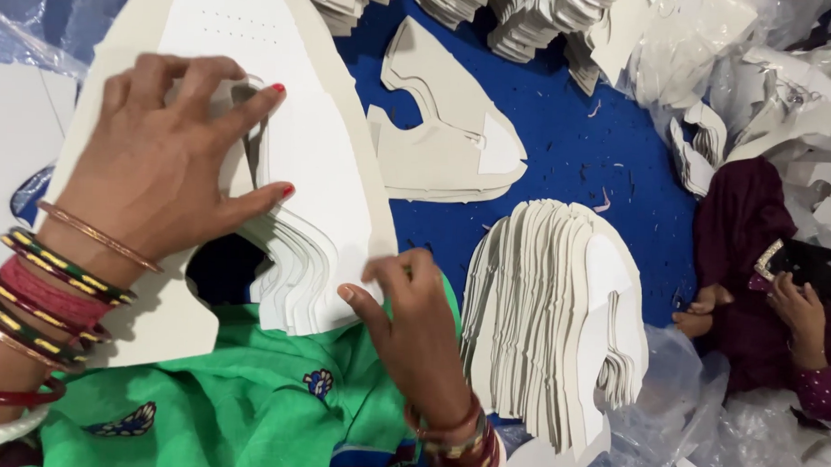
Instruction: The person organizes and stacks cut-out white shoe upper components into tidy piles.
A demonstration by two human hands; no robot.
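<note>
My left hand lies spread on top of a thick stack of white die-cut shoe-upper pieces, fingers pressing near its inner cut-out. My right hand pinches the lower right edge of the same stack, thumb and fingers on the fanned sheets. The stack rests on my green garment over my lap. Several bangles circle both wrists.
A second fanned stack of white cut pieces stands to the right. Loose pieces lie on the blue cloth. More stacks sit at the back. Another person in dark maroon sits at the right among clear plastic bags.
</note>
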